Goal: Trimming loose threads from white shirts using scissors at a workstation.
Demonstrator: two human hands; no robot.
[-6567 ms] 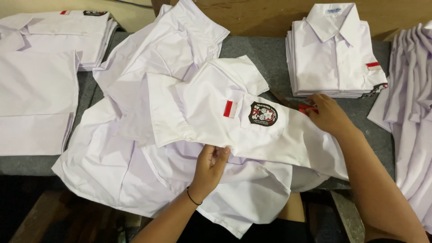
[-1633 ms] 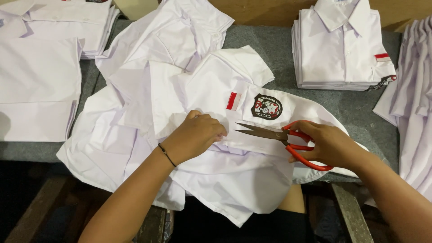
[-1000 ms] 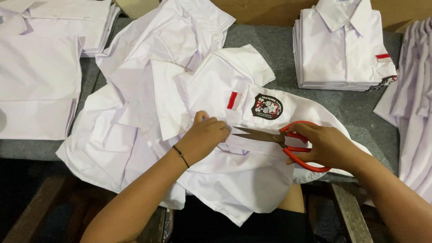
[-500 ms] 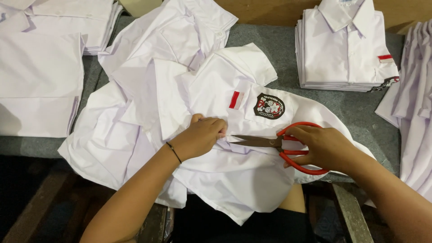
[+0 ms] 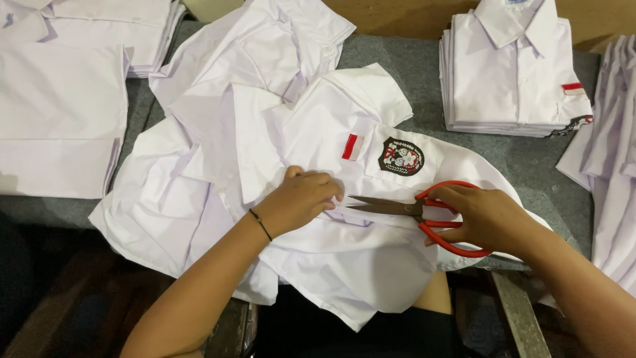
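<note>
**Count on the worktop**

Two hands: left hand [image 5: 301,199], right hand [image 5: 487,215]. One pair of scissors [image 5: 424,215] with red handles. One dark badge [image 5: 401,157] and one red-and-white patch [image 5: 352,146] on the top shirt [image 5: 318,126]. Three folded shirt stacks: one right [image 5: 513,73], two left [image 5: 63,119] [image 5: 99,23]. The loose shirts cannot be counted.
</note>
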